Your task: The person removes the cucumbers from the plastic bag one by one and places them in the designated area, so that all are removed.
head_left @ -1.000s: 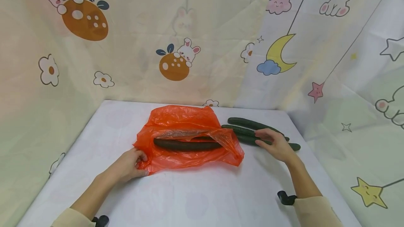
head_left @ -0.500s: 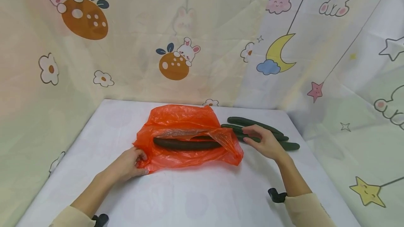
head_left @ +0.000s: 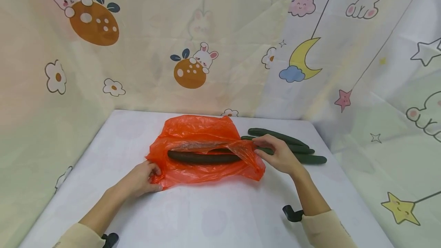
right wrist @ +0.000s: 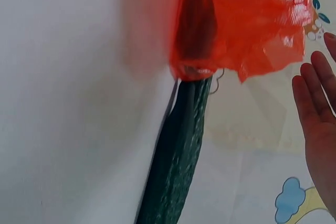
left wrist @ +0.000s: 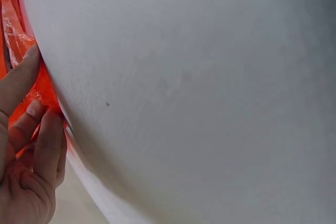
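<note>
A crumpled red plastic bag (head_left: 200, 125) lies on the white table, its opening showing a dark green cucumber (head_left: 203, 159) inside. A second green strip shows just behind that one. At the bag's near left corner my left hand (head_left: 139, 179) pinches the thin plastic; in the left wrist view, thumb and fingers (left wrist: 47, 145) hold its edge. My right hand (head_left: 277, 154) is at the bag's right end, fingertips close to the plastic. In the right wrist view, its fingers (right wrist: 317, 93) are fairly straight, and a cucumber (right wrist: 176, 150) pokes out of the bag.
To the right of the bag, several cucumbers (head_left: 279, 137) lie side by side, partly behind the right hand. The white table (head_left: 213, 217) ends at a printed cloth backdrop (head_left: 148, 49) behind and on both sides.
My right hand has moved left from over the loose cucumbers to the right end of the bag. The left hand keeps its hold on the bag's corner.
</note>
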